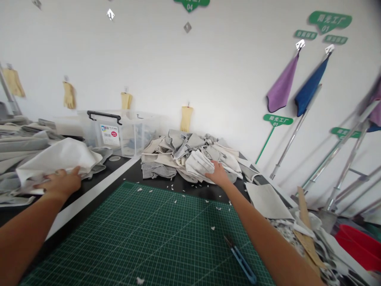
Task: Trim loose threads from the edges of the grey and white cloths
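Note:
My left hand (pixel 61 182) lies with fingers spread against a white piece of fabric (pixel 64 157) on the grey and white fabric stack at the left. My right hand (pixel 219 174) reaches to the heap of grey and cream fabric pieces (pixel 160 159) at the back. Its fingers are closed on the edge of a creased white fabric piece (pixel 199 165) at the front of that heap. Between my arms lies a green cutting mat (pixel 154 234) with a white grid. Thread snips (pixel 241 260) with blue handles rest on it near my right forearm.
Small white scraps (pixel 212 228) dot the mat and black table. A clear plastic box (pixel 126 139) with a black handle stands behind. At the right are a flat fabric piece (pixel 268 200), a wooden ruler (pixel 303 210), loose scraps and a red basin (pixel 358 246).

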Demonstrator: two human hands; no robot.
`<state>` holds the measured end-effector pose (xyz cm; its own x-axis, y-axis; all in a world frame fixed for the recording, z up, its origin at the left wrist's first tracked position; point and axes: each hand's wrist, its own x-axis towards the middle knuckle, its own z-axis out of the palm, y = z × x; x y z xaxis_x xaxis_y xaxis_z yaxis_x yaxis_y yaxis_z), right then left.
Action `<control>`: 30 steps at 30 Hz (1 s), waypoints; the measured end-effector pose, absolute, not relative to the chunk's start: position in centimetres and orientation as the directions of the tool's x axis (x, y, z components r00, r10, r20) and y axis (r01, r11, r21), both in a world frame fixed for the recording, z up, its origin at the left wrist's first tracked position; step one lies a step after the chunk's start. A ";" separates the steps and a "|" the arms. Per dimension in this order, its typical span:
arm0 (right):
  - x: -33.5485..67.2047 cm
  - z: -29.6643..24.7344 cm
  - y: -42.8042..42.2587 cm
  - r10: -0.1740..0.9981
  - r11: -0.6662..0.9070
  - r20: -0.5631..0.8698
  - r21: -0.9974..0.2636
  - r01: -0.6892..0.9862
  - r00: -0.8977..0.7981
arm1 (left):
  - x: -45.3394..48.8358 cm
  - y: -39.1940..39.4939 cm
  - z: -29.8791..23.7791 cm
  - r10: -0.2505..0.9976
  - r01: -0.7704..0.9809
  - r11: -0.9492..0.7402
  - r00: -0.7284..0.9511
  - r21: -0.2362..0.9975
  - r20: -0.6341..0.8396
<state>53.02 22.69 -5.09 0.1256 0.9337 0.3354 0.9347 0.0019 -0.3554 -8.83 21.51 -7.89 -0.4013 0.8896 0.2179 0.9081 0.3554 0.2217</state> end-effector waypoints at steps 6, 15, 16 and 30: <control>51.7 -6.9 24.4 0.964 0.024 0.262 -0.208 0.978 0.033 | -2.0 21.0 -9.3 0.771 0.903 0.341 -0.428 0.260 0.472; 50.4 -5.5 24.0 0.971 -0.034 0.226 -0.217 0.976 0.084 | 7.4 17.9 -6.3 0.785 0.977 0.090 -0.189 0.194 0.589; 50.6 -4.9 23.7 0.968 -0.031 0.235 -0.222 0.975 0.085 | 8.0 17.5 -5.9 0.786 0.977 0.076 -0.182 0.200 0.590; 52.1 8.0 4.1 0.969 0.208 0.221 -0.971 0.118 0.109 | 15.7 7.0 0.1 0.924 0.319 -0.207 0.373 0.925 0.078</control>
<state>52.07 4.12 7.97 0.1090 0.9691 0.2213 0.1180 0.2084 -0.9709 15.74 6.98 0.10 0.3732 0.9245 0.0780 0.3193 -0.2069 0.9248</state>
